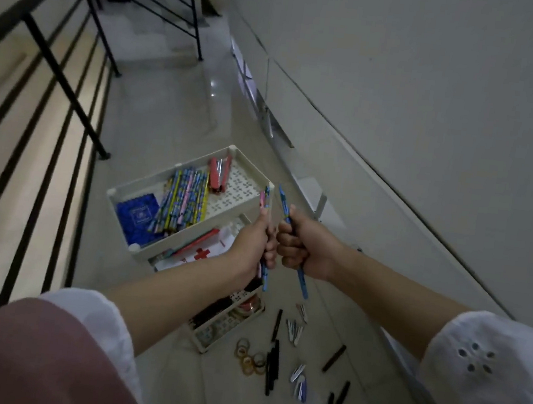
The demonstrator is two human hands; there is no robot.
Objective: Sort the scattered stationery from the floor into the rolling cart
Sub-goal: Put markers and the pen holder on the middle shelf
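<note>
My left hand has its grip curled round two patterned pencils, one pink and one blue, held upright. My right hand is fisted round a single blue pencil, which sticks out above and below the fist. The two hands are knuckle to knuckle, hovering just beside the near corner of the rolling cart. I judge this to be the drop-off step for the pencils. The next move calls for carrying both hands over the top tray, turning the pencils to lie along the bundle of pencils already there, and loosening the fingers low enough that nothing bounces out. That bundle is colourful, in blue, yellow and pink wraps, packed side by side between a blue notebook and a red tool that I cannot identify. Lower tiers hold other things, only partly visible. On the floor near the cart's foot there are black pens, tape rolls and small clips, so much sorting remains.
</note>
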